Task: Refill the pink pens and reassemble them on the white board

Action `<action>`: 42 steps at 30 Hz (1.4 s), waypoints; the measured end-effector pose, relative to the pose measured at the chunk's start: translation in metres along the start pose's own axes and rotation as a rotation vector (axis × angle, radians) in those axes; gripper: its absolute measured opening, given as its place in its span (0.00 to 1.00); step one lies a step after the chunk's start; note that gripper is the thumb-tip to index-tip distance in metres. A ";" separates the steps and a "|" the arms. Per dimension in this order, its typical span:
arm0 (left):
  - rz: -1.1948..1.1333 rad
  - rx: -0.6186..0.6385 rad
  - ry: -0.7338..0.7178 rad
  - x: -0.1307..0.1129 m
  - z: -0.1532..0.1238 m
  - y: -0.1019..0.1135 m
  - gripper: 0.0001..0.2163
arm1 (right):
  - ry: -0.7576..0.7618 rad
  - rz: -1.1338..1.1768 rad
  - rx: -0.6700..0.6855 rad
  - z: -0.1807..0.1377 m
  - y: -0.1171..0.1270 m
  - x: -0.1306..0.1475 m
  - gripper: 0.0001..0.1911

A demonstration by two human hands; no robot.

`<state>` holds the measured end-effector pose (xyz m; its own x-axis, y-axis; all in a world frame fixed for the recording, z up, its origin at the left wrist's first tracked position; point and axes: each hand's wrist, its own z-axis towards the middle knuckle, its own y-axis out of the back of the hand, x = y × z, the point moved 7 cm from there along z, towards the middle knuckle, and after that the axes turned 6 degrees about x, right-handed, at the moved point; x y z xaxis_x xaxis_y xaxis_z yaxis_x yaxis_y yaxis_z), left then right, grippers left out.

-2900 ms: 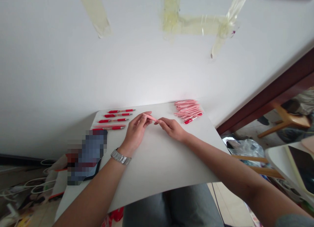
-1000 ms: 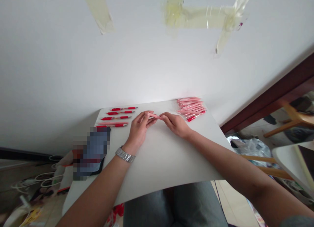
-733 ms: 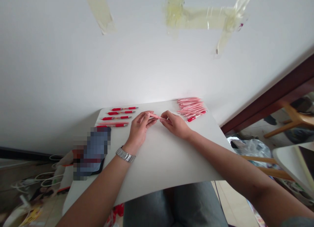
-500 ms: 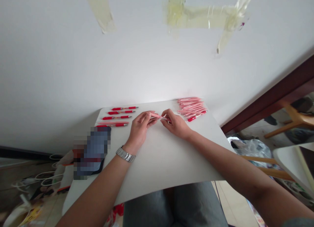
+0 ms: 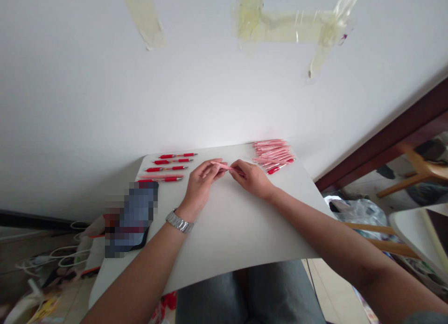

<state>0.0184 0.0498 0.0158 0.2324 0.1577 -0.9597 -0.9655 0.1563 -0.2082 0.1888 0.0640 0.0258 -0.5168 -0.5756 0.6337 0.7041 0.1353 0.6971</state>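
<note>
My left hand (image 5: pixel 201 184), with a metal watch on its wrist, pinches one end of a pink wrapped pen (image 5: pixel 221 165). My right hand (image 5: pixel 252 178) pinches the other end, fingers curled round it. Both hands hover just above the white table (image 5: pixel 231 230), near its far middle. A row of red pens (image 5: pixel 170 167) lies to the left of my left hand. A heap of pink wrapped pens (image 5: pixel 273 152) sits at the far right corner, beyond my right hand.
A blurred dark object (image 5: pixel 131 219) lies on the table's left edge. A white wall (image 5: pixel 175 81) with strips of tape (image 5: pixel 280 23) rises behind the table. Cables (image 5: pixel 38 261) clutter the floor at left; a wooden chair and another table (image 5: pixel 416 235) stand at right.
Both hands have stayed at the same spot with the pink pen between them. The right fingers have shifted slightly along the pen's end and closed in toward the left hand.
</note>
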 end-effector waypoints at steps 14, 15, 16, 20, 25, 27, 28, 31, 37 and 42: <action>0.014 -0.006 0.011 0.001 0.000 0.001 0.19 | 0.060 0.031 0.013 0.001 0.002 0.010 0.14; 0.013 -0.005 0.011 0.001 0.000 0.001 0.18 | 0.050 0.018 0.007 0.001 0.001 0.008 0.13; 0.012 -0.006 0.014 0.002 0.000 0.001 0.18 | 0.040 0.014 0.005 0.001 0.001 0.006 0.13; 0.010 -0.015 0.034 0.003 0.001 0.002 0.19 | 0.015 0.034 0.018 -0.001 -0.001 0.005 0.09; 0.007 -0.018 0.032 0.002 0.000 0.001 0.19 | 0.020 0.019 0.016 -0.001 0.001 0.009 0.11; 0.010 -0.015 0.019 0.001 0.000 0.000 0.18 | 0.057 0.017 0.021 0.000 0.001 0.013 0.15; 0.013 -0.013 0.011 0.000 0.000 0.000 0.17 | 0.068 0.009 0.024 0.001 0.001 0.013 0.16; 0.017 -0.011 0.005 0.000 0.000 0.000 0.17 | 0.057 -0.033 0.023 0.001 0.000 0.011 0.16; -0.014 -0.038 0.037 0.000 0.000 0.002 0.18 | 0.027 -0.011 0.003 -0.001 0.000 0.004 0.08; -0.025 -0.044 0.042 0.000 0.001 0.002 0.18 | -0.001 -0.002 0.004 -0.002 0.001 0.005 0.10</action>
<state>0.0161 0.0507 0.0156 0.2523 0.1130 -0.9610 -0.9639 0.1166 -0.2393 0.1883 0.0596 0.0288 -0.5190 -0.5750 0.6325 0.7009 0.1373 0.6999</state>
